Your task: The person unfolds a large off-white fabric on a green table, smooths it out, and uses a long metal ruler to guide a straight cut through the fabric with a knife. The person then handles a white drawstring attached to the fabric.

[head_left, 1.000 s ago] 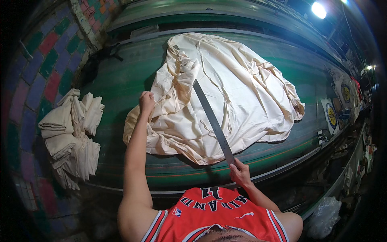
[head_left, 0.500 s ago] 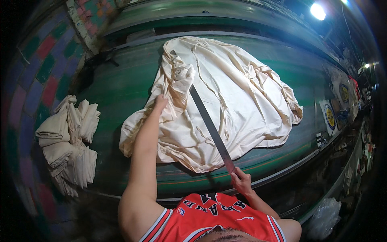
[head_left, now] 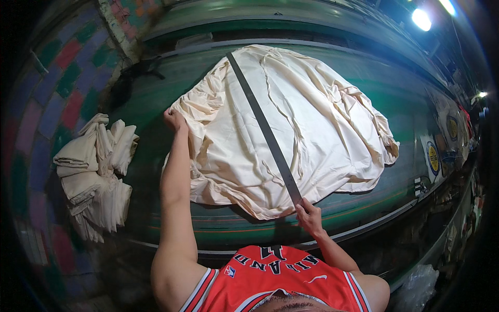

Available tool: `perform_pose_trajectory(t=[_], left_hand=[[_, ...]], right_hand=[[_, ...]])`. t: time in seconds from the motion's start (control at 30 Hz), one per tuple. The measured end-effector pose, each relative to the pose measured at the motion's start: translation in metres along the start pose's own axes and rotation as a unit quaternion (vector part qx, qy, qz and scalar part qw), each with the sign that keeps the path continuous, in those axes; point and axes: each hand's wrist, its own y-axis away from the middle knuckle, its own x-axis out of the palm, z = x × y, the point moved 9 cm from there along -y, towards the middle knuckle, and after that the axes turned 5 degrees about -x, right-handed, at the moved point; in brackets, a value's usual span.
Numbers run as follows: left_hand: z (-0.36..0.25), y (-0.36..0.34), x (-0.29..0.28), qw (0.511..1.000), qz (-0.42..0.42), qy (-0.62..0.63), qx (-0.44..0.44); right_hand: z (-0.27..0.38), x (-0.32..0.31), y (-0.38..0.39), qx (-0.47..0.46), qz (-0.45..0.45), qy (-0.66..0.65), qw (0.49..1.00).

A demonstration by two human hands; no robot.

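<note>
Hold the long, flat, dark metal strip steady, right hand wrapped round its near end, and tug gently where the left hand pinches the wrinkly cream cloth.

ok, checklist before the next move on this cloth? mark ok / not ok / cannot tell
1. Right hand gripping the near end of the dark strip: ok.
2. Strip's far end uncovered: ok, it shows at the upper edge of the cream cloth.
3. Left hand at the cloth's left edge: ok. Firmness of its hold: cannot tell.
4. Cloth lying flat: not ok, bunched and creased along both sides.
5. Folded cloth pile apart from the spread cloth: ok, a gap shows between them.
</note>
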Motion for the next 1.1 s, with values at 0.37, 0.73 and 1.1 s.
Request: perform_pose_trajectory(t=[0.37,0.73,1.1], left_hand=[[-0.002,0.011,0.033,0.979,0.128,0.154,-0.033],[-0.059,0.061,0.002,0.948,0.236,0.208,0.04],[-0.076,0.137,0.017,0.88,0.452,0.094,0.11]], right_hand=[[-0.029,-0.015,0.037,0.081,0.005,-0.016,0.997],[-0.028,-0.02,0.045,0.14,0.028,-0.127,0.982],[-0.017,0.03,-0.035,0.108,0.073,-0.152,0.98]])
